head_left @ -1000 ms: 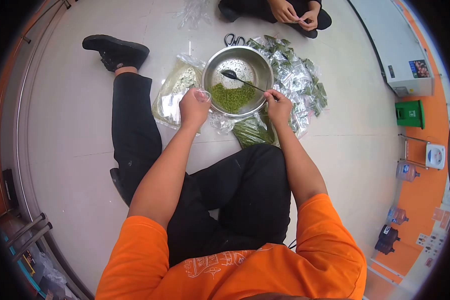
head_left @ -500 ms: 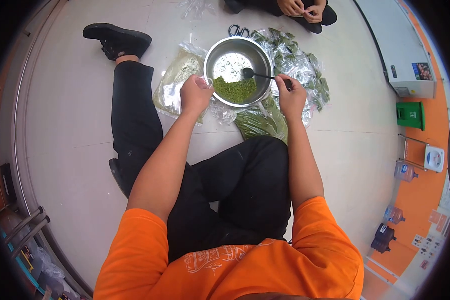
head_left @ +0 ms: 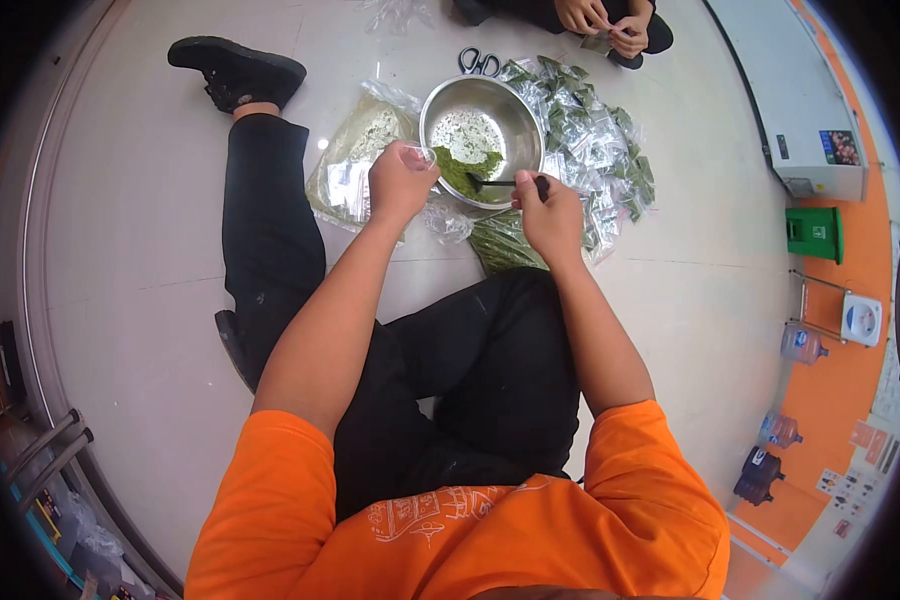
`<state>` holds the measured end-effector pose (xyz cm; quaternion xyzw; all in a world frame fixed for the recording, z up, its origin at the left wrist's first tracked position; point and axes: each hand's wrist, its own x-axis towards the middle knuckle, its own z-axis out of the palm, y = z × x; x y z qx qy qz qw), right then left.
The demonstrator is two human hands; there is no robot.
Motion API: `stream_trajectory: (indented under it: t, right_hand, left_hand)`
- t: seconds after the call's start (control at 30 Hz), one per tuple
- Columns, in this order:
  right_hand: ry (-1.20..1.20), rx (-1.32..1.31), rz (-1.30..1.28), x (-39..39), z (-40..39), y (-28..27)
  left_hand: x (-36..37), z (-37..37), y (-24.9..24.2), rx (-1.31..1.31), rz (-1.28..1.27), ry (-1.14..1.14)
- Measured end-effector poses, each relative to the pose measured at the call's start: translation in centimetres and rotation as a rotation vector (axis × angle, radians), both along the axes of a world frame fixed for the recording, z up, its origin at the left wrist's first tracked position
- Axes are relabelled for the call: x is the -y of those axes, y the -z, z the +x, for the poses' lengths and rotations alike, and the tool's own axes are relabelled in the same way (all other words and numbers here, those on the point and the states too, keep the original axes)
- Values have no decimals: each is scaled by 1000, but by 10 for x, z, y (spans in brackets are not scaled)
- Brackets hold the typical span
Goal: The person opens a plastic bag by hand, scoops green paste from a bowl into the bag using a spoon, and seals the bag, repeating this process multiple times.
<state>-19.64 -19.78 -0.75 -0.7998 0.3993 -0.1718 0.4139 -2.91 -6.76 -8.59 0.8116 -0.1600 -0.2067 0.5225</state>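
A steel bowl [head_left: 526,118] on the floor holds chopped green material [head_left: 455,172], gathered at its near left side. My right hand [head_left: 550,215] is closed on the handle of a black spoon [head_left: 495,183], whose head dips into the green material. At the bowl's left rim, my left hand [head_left: 402,183] pinches what looks like a small clear plastic bag [head_left: 422,157]; its contents are hidden. Left of the bowl lies a large clear bag [head_left: 355,165] of pale green material. Another bag of green material [head_left: 505,240] lies between the bowl and my knee.
Many small clear packets with green contents [head_left: 600,150] are piled right of the bowl. Scissors [head_left: 480,62] lie behind it. Across from me, another person's hands [head_left: 610,25] handle a small packet. A white chest freezer [head_left: 790,90] and green bin [head_left: 815,233] stand at right.
My right hand has moved left and nearer to me, lowering the spoon's head into the green material. The bowl has shifted slightly right. My left hand has moved slightly right.
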Motion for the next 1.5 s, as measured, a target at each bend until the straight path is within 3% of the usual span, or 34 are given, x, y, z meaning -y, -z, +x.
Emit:
stream_trajectory:
  t: [0.17, 0.3, 0.43, 0.53, 0.63, 0.77, 0.93, 1.07, 1.27, 1.5]
  right_hand:
    - [233, 345, 540, 34, 11, 35]
    - [365, 427, 896, 53, 10, 50]
    - [396, 517, 794, 61, 8, 68]
    - [180, 428, 678, 51, 14, 66]
    - [-39, 180, 398, 28, 12, 37]
    - [-123, 126, 133, 6, 3, 26]
    - [177, 424, 631, 18, 12, 32]
    - [372, 512, 1038, 57, 2, 67]
    - [512, 629, 1152, 84, -19, 91]
    - [654, 664, 1132, 98, -30, 105]
  left_hand:
    - [-1, -1, 3, 70, 13, 0]
    - [-4, -2, 4, 25, 40, 8]
    - [-3, 1, -3, 13, 12, 16]
    - [-3, -1, -4, 3, -7, 21]
    - [-2, 1, -2, 16, -24, 23]
    - [0, 2, -1, 25, -60, 26]
    - [-1, 3, 0, 23, -70, 30]
    - [-3, 6, 5, 35, -57, 52]
    - [-8, 7, -11, -18, 124, 78]
    - [-5, 2, -8, 163, 49, -66]
